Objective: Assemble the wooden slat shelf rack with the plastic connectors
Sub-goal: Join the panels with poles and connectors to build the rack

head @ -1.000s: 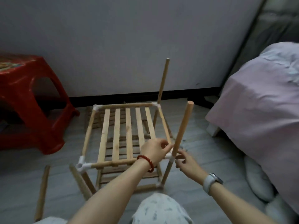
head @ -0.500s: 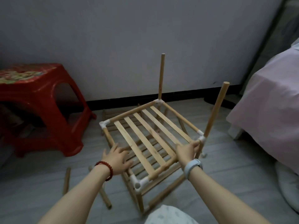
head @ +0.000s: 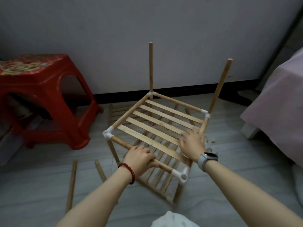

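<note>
At the frame's centre the left hand (head: pixel 139 155) grips the rack (head: pixel 157 126)'s near rail, seemingly steadying it, while the blurred right hand (head: pixel 192 143) lies with fingers spread, holding nothing, on the slats.

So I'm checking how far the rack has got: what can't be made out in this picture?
- Right hand, head view: motion-blurred, so its contact with the slats is unclear.
- Lower shelf, head view: mostly hidden behind the top slats.
- Near connector, head view: its far side sits behind the right wrist.
- Loose rod on the floor: its near end meets the left forearm.
</note>
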Demonstrator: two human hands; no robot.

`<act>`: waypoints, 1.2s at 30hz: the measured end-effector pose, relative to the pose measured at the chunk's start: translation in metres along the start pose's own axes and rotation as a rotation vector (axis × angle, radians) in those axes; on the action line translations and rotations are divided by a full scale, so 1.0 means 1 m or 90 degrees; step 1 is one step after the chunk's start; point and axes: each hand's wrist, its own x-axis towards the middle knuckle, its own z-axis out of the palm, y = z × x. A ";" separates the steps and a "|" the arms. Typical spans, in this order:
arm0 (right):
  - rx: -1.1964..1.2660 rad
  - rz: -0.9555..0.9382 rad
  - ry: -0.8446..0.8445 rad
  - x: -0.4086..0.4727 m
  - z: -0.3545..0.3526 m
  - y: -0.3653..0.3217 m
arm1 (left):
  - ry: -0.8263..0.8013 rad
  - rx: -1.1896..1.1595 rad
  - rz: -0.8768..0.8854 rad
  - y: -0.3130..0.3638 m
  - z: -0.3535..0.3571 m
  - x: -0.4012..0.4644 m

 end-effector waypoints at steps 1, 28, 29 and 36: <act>0.033 -0.074 -0.009 -0.009 0.002 -0.005 | 0.007 0.003 -0.014 0.007 0.001 0.005; -0.107 -0.462 -0.324 -0.010 0.126 -0.242 | 0.027 -0.331 -0.556 -0.195 0.079 -0.129; -0.121 -0.440 -0.368 -0.012 0.152 -0.244 | -0.015 -0.353 -0.573 -0.204 0.099 -0.141; -0.103 -0.184 -0.433 -0.006 0.294 -0.225 | -0.044 -0.504 -0.795 -0.249 0.219 -0.165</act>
